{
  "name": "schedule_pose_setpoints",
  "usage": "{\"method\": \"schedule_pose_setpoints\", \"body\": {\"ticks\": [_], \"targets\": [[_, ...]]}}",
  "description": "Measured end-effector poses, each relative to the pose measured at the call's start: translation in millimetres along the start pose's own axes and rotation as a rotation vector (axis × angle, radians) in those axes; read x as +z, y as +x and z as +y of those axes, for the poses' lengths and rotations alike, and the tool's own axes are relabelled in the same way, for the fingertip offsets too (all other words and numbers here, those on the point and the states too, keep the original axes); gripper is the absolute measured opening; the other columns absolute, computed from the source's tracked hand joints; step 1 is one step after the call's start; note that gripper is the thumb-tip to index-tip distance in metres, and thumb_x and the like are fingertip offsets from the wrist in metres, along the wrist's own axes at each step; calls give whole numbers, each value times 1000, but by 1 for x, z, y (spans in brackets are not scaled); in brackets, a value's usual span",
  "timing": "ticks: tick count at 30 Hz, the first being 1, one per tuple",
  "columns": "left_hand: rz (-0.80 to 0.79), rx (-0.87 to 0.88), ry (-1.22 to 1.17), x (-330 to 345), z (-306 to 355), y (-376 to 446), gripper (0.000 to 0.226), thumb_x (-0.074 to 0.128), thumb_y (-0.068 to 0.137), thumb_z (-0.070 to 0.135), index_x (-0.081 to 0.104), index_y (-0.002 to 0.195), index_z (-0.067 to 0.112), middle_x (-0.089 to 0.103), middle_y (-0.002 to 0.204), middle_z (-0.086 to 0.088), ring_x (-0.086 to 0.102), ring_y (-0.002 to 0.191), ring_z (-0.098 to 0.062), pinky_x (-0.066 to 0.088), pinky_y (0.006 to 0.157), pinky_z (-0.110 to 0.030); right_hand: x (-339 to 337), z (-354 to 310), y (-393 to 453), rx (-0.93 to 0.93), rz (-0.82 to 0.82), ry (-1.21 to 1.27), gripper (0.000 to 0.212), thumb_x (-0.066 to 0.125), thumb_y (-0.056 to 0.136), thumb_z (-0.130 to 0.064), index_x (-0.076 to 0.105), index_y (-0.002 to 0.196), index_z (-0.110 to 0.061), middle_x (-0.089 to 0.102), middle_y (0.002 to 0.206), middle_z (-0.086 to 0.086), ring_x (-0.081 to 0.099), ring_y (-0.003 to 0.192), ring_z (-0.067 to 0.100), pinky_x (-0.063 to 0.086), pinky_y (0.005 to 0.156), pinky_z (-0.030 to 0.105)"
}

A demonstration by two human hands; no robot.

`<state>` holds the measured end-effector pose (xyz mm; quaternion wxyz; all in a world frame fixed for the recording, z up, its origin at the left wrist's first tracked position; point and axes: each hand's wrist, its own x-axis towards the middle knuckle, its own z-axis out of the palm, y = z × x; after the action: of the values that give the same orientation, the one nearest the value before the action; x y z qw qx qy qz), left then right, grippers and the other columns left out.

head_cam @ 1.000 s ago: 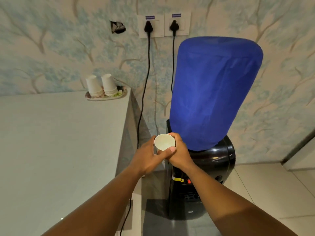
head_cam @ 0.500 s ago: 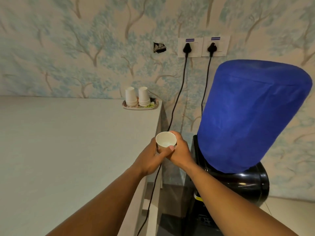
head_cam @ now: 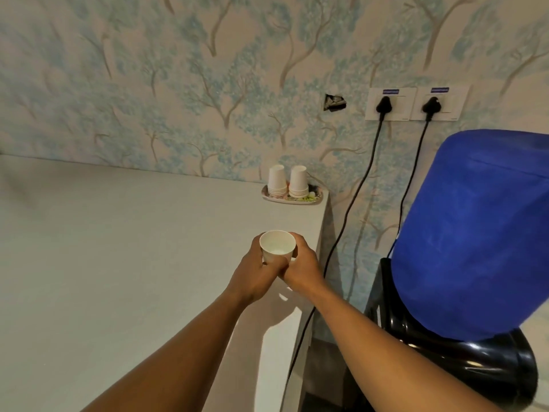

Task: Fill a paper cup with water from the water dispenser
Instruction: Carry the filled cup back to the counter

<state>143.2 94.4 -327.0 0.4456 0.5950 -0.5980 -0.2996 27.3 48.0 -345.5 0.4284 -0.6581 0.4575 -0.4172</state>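
The tabletop (head_cam: 118, 263) lies broad and bare to the left of the cup (head_cam: 277, 246), which I hold above its right edge. My left hand (head_cam: 255, 273) has its fingers curled against the cup's left side, and my right hand (head_cam: 300, 270) wraps the other side, so both are closed on it, probably to keep it upright and steady. Whether there is water inside I cannot tell. Behind the cup, two stacks of cups (head_cam: 287, 184) stand upside down on a tray (head_cam: 292, 200). Right of the cup, the dispenser (head_cam: 475, 367) carries a blue-covered bottle (head_cam: 475, 233); the sockets (head_cam: 416, 103) bear blue labels, too small to read.
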Motion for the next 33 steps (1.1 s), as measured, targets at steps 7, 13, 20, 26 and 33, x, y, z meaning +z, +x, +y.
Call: {"method": "schedule_pose_setpoints", "body": {"ticks": [7,13,20,26,33], "targets": [[88,-62,-13,-39,-15,-14,63,62,74,52,46,132,34,56,117,22,56,109,-2,45,83,-21,33,-16,-6,21,-91,44,63,79,74,-10,51,127,-28,59,106,-14,55,94,2,42,68,9],[157,-89,53,-59,-29,-27,64,59,69,64,44,126,41,55,118,21,56,108,-7,48,89,-29,61,-23,-11,22,-143,42,65,81,74,-16,50,130,-27,59,113,-11,56,106,10,43,75,12],[198,-137,64,-72,-43,-40,61,62,69,60,44,125,43,54,114,27,56,106,-4,48,86,-28,82,-23,-18,22,-177,25,66,78,73,-11,49,131,-24,61,115,-7,58,108,14,47,82,19],[206,-156,42,-75,-51,-51,60,64,69,56,44,124,43,53,112,29,54,105,1,44,80,-21,91,-16,-23,29,-204,-34,70,78,73,-10,46,133,-24,60,123,-4,56,115,18,51,95,30],[205,-163,63,-75,-55,-61,54,64,72,53,42,120,45,52,110,31,54,102,4,44,76,-18,95,-12,-31,38,-223,-63,68,79,73,-16,47,132,-29,60,121,-6,57,112,17,52,91,29]]}}
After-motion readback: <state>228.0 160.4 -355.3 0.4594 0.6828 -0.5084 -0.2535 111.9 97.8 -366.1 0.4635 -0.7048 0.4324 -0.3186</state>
